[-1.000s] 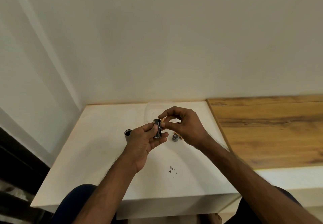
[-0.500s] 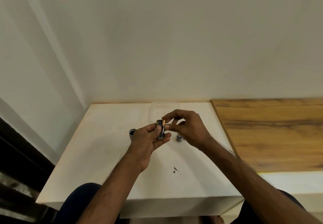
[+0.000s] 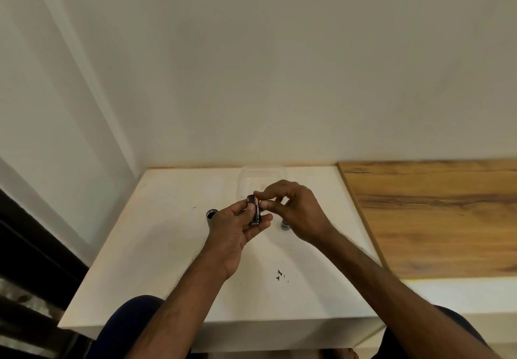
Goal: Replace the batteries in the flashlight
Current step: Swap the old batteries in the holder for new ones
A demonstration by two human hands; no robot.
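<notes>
My left hand [image 3: 237, 225] holds a black battery holder [image 3: 255, 209] upright above the white table [image 3: 156, 241]; a copper-topped battery shows in it. My right hand [image 3: 291, 207] pinches the top of that battery with thumb and forefinger. The grey flashlight body [image 3: 211, 216] stands open-ended on the table, just left of my left hand and partly hidden by it. A small round metal cap [image 3: 285, 224] lies on the table under my right hand.
A clear plastic container [image 3: 263, 175] sits at the back of the table against the wall. A wooden surface [image 3: 430, 216] adjoins the table on the right. Small dark specks [image 3: 279, 274] lie near the front. My knees show below the table edge.
The camera shifted slightly, so the scene slid right. My hands stayed together on the holder, and the copper battery end now shows more clearly at its top.
</notes>
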